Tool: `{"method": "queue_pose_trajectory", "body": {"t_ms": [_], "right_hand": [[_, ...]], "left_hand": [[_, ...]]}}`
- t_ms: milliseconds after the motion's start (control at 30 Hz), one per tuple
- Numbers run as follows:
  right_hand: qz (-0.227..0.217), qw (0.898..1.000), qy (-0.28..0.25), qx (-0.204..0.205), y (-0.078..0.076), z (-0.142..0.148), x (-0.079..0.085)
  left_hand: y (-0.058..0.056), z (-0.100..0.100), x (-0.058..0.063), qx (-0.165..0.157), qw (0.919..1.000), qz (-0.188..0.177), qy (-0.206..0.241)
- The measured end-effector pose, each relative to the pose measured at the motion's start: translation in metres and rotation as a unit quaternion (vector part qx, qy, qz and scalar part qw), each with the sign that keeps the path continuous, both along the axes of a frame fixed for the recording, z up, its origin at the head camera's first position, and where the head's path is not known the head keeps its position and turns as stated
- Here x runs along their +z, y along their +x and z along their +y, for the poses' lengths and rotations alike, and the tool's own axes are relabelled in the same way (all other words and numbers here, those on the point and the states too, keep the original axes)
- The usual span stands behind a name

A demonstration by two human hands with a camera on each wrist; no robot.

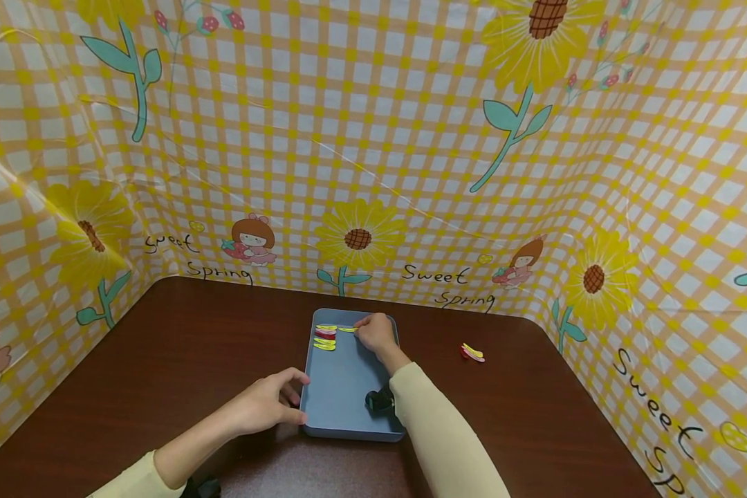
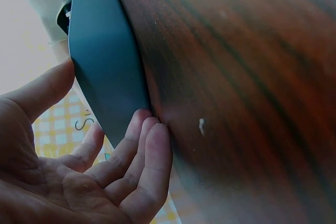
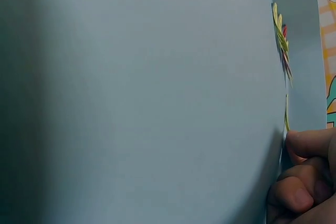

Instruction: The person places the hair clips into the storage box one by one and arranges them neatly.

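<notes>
A blue-grey rectangular tray (image 1: 348, 387) lies on the dark table. Along its left side, near the far end, several hair clips (image 1: 326, 337) in yellow, pink and red sit in a column. My right hand (image 1: 376, 333) reaches into the far part of the tray and pinches a yellow hair clip (image 1: 346, 329), just right of that column. In the right wrist view the thin yellow clip (image 3: 286, 113) pokes out from the fingertips near the tray floor. Outside the tray, my left hand (image 1: 268, 401) touches its left wall with thumb and fingertips, the fingers loosely bent.
More hair clips (image 1: 472, 352), yellow, pink and red, lie in a small pile on the table (image 1: 498, 415) right of the tray. A checked, sunflower-printed cloth (image 1: 373, 173) stands up around the back and sides. A black device (image 1: 380, 399) is on the right wrist.
</notes>
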State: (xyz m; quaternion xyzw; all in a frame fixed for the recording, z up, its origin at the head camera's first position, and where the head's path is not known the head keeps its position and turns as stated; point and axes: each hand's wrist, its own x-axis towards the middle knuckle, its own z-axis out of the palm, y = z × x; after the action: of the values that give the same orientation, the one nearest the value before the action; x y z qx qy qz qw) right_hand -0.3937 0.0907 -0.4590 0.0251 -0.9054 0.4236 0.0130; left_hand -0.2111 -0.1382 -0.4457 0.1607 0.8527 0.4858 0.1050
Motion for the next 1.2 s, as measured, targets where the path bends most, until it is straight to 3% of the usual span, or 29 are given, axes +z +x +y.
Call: {"method": "queue_pose_trajectory", "body": {"t_ms": [767, 1200], "right_hand": [[0.01, 1.0, 0.009, -0.003, 0.007, 0.002, -0.001], [0.021, 1.0, 0.007, 0.017, 0.009, 0.007, 0.014]], "left_hand": [[0.001, 0.003, 0.001, 0.002, 0.9999, -0.007, -0.008], [0.003, 0.003, 0.001, 0.002, 1.0, -0.001, -0.002]]}}
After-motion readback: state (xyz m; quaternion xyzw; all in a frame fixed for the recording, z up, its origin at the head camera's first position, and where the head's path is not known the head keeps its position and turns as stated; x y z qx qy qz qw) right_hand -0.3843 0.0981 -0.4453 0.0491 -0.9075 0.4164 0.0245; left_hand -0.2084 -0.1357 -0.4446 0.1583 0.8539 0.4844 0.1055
